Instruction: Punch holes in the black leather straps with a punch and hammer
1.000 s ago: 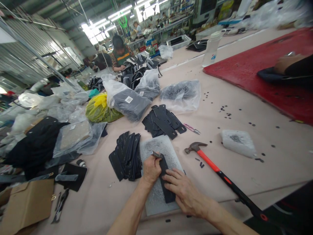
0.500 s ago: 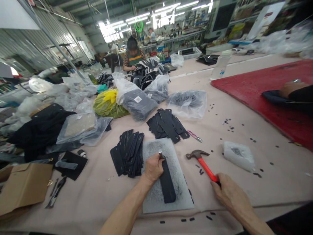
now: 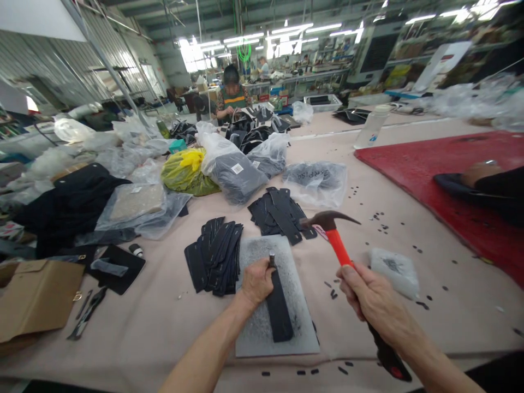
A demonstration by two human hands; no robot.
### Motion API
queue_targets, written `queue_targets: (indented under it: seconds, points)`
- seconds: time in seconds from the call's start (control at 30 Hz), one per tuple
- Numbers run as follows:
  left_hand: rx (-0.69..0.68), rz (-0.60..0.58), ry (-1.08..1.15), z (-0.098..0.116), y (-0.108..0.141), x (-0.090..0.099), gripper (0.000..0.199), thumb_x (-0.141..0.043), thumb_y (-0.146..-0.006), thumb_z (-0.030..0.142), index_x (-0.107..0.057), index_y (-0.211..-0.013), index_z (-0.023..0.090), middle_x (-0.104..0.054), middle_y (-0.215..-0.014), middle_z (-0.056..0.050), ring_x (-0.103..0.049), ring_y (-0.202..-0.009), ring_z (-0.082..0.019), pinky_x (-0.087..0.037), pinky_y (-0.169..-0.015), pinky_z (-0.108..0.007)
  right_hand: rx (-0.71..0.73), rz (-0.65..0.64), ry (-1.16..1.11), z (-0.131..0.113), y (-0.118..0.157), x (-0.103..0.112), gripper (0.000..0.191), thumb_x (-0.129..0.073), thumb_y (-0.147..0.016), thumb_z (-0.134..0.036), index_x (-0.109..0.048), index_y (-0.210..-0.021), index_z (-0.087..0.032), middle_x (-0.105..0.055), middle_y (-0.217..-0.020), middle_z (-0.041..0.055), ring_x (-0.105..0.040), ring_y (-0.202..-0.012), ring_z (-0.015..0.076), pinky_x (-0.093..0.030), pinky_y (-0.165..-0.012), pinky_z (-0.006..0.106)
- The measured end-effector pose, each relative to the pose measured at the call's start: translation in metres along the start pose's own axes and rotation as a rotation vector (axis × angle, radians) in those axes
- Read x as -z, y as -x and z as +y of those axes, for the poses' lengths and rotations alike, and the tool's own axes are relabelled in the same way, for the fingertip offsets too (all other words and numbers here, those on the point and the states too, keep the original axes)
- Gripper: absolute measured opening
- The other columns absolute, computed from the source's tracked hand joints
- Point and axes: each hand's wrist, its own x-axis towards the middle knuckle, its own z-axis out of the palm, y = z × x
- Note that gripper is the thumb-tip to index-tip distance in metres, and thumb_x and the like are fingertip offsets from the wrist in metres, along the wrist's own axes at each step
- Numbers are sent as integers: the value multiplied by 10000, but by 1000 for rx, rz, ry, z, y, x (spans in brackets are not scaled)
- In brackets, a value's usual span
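Observation:
My left hand [image 3: 257, 281] is closed around a short metal punch [image 3: 272, 261], whose top sticks up from the fist. It stands at the far end of a dark strap piece [image 3: 280, 311], which lies on a pale grey, speckled board [image 3: 250, 338]. My right hand [image 3: 368, 292] grips a claw hammer [image 3: 340, 245] with an orange and black handle, its head raised to the right of the punch. Left of the board is a fanned pile of dark strap pieces [image 3: 215, 254]. Another dark pile [image 3: 274, 213] lies beyond it.
Small dark cut-outs [image 3: 344, 370] are scattered over the table. On the right sit a whitish block [image 3: 395, 272] and a red board [image 3: 442, 169] with another person's hand [image 3: 478, 174]. Filled plastic bags [image 3: 235, 174] stand behind; a cardboard box [image 3: 41, 300] is at left.
My right hand has lifted the hammer off the table and taken a firm grip; its head now hangs higher. My left hand keeps the punch in about the same place.

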Motion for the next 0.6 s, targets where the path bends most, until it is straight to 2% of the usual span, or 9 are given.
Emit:
queue_targets:
  seconds: [0.07, 0.13, 0.23, 0.33, 0.43, 0.6]
  points:
    - [-4, -3, -9, -1, 0, -1, 91, -530, -826, 127, -586, -828, 199, -668, -744, -46, -663, -727, -215, -517, -665, -318, 182, 63, 193, -19, 2, 4, 400, -393, -893, -591, -456, -727, -232, -430, -520, -55, -394, -407, 103, -292, -398, 241]
    - [1, -2, -20, -1, 1, -2, 86, -526, -833, 135, -578, -813, 200, -662, -737, -46, -660, -724, -214, -514, -664, -318, 301, 100, 343, -25, 5, 5, 387, -384, -912, -550, -423, -683, -241, -438, -507, -45, -408, -428, 115, -282, -433, 257]
    - [18, -4, -25, -1, 1, -3, 88, -518, -835, 133, -572, -805, 196, -656, -726, -48, -655, -719, -215, -511, -660, -319, 329, 62, 428, -14, 6, 0, 372, -347, -932, -525, -418, -695, -248, -459, -515, -39, -437, -452, 133, -276, -466, 272]
    - [22, -9, -10, -1, 1, -3, 89, -517, -833, 129, -579, -826, 193, -664, -740, -47, -657, -724, -214, -512, -664, -316, 265, 14, 438, 6, 3, -6, 369, -339, -932, -522, -414, -698, -246, -449, -505, -45, -439, -455, 137, -267, -476, 272]
    - [19, -14, 7, -1, 1, -2, 92, -519, -830, 129, -587, -843, 189, -672, -749, -47, -661, -727, -213, -518, -666, -314, 164, -23, 358, 28, -1, -19, 352, -416, -886, -527, -402, -681, -241, -424, -511, -58, -426, -461, 124, -276, -466, 253]
    - [12, -46, 32, -5, 0, 0, 105, -523, -836, 136, -602, -873, 194, -684, -771, -45, -672, -749, -211, -533, -691, -317, -228, -144, -100, 68, -1, -50, 320, -426, -839, -545, -386, -729, -246, -413, -551, -86, -350, -369, 92, -291, -353, 225]
